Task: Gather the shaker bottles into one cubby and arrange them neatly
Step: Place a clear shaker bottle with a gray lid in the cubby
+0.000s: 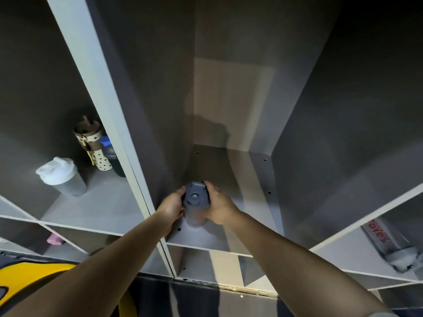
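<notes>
Head view: a grey-blue shaker bottle (196, 203) was held upright between both hands, the left hand (172, 207) wrapped on its left side and the right hand (220, 205) closed around its right side, near the front left of the middle cubby's floor (242, 179); whether its base touched the floor could not be told. In the cubby to the left, a white-lidded shaker (60, 176) was seen standing apart from a brown polka-dot bottle (92, 143) and a dark blue-capped bottle (112, 156), the last two set close together at the divider (100, 92). A clear bottle with red lettering (389, 244) was seen lying on its side in a lower cubby at the right.
</notes>
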Tool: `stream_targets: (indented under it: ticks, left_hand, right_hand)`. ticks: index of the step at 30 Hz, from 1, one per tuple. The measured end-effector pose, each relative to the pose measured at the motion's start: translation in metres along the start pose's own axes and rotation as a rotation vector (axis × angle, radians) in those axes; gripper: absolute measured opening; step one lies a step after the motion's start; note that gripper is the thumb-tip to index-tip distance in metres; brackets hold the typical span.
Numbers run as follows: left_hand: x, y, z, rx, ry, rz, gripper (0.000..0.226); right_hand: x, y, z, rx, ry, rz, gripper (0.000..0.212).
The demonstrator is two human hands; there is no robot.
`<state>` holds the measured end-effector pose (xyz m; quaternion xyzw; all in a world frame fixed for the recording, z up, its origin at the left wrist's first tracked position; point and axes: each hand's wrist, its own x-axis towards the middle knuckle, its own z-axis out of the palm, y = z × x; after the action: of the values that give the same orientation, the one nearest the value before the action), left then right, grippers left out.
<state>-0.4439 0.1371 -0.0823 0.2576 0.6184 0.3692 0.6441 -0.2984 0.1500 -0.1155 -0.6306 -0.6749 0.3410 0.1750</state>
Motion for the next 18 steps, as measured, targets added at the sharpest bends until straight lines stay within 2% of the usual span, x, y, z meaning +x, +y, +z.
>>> stream_targets:
  ticks: [9, 13, 15, 18]
  left_hand:
    - [-0.006, 0.004, 0.001, 0.085, -0.047, 0.027, 0.032]
    - [-0.006, 0.003, -0.006, 0.156, -0.038, 0.054, 0.043]
    - [0.0, -0.001, -0.013, 0.322, -0.005, 0.122, 0.062]
    - [-0.032, 0.016, -0.002, 0.589, 0.092, 0.296, 0.054]
  right_hand:
    - [0.003, 0.004, 0.01, 0.004, 0.033, 0.023, 0.096]
    - [0.001, 0.004, 0.008, -0.048, -0.006, 0.049, 0.117]
    - [-0.005, 0.0, -0.001, -0.068, -0.036, 0.051, 0.125]
    - [-0.029, -0.013, -0.027, -0.109, -0.007, 0.031, 0.112]
